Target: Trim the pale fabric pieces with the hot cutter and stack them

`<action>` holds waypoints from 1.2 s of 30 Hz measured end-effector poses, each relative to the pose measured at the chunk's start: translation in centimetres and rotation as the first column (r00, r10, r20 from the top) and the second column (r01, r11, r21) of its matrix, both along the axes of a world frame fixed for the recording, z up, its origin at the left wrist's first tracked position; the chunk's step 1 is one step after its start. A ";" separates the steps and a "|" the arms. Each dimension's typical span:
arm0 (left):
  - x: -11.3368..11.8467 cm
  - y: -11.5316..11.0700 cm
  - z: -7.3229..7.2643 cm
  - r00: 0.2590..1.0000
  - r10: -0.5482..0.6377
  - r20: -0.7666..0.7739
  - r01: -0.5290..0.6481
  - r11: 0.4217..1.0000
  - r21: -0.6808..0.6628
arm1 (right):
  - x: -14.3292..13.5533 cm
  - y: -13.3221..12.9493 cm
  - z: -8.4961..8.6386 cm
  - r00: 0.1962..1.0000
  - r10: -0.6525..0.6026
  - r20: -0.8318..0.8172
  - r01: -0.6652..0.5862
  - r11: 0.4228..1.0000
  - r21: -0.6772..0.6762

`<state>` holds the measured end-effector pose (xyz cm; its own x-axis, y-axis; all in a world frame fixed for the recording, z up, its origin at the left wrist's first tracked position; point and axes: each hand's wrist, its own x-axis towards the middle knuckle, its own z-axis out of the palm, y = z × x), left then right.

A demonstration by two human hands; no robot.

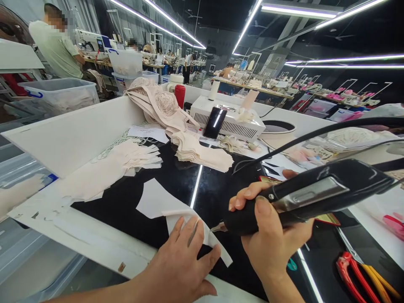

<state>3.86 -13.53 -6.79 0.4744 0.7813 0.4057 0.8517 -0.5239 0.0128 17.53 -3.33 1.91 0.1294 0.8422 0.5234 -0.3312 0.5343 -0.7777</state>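
My left hand [186, 256] lies with its fingers spread on a thin white fabric piece [154, 198], pressing it against the glossy black work surface [126, 219]. A folded edge runs across the fabric beside my fingertips. My right hand [271, 235] is wrapped round a black corded handheld tool [315, 189] with a silver lever along its side. Its narrow metal tip [217, 227] points left and meets the fabric's edge just right of my left fingers; whether it touches is too fine to tell.
Pale fabric stacks [202, 151] lie behind, with lace bra pieces [158, 103] beyond. A phone [215, 123] leans on a vented white box [230, 120]. Red-handled scissors [350, 269] lie at front right. The tool's black cable [309, 134] arcs overhead. A person [57, 46] sits at back left.
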 end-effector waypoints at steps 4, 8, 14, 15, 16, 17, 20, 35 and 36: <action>0.0 0.1 0.1 1.000 0.000 -0.001 0.000 1.000 0.010 | -0.3 0.4 0.3 0.999 0.004 -0.042 -0.003 1.000 0.017; 0.1 0.2 0.1 1.000 -0.002 0.021 0.001 1.000 0.023 | -0.8 0.8 -0.1 0.999 0.019 -0.031 -0.018 1.000 0.010; 0.2 0.1 -0.4 0.998 -0.010 0.058 0.007 0.999 0.049 | -1.0 0.8 -0.4 1.000 0.005 0.006 -0.005 1.000 0.006; 0.1 0.0 -0.4 0.997 -0.012 0.071 0.007 0.998 0.059 | -1.0 0.8 -0.4 1.000 0.000 0.011 0.000 1.000 0.009; 0.0 0.0 -0.4 0.996 -0.014 0.091 0.008 0.998 0.063 | -1.0 0.7 -0.3 1.000 -0.004 0.013 0.004 1.000 0.012; -0.2 -0.1 -0.3 0.993 -0.017 0.113 0.011 0.998 0.058 | -1.0 0.6 -0.3 1.000 -0.005 0.015 0.005 1.000 0.014; -1.0 -0.2 0.2 0.984 -0.020 0.174 0.024 1.000 -0.019 | -0.9 0.4 -0.3 1.000 -0.007 0.015 0.007 1.000 0.017; -1.4 -0.6 0.0 0.984 0.016 0.175 -0.004 0.998 -0.064 | -1.5 0.8 0.3 0.999 0.005 -0.034 -0.004 1.000 0.019; -1.4 -0.6 -0.1 0.985 0.018 0.173 -0.008 0.998 -0.061 | -1.6 0.8 0.3 0.999 0.005 -0.034 -0.005 1.000 0.020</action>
<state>2.50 -14.14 -6.87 0.3903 0.8123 0.4334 0.8406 -0.5064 0.1921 15.91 -2.48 2.21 0.1431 0.8323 0.5355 -0.3598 0.5479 -0.7552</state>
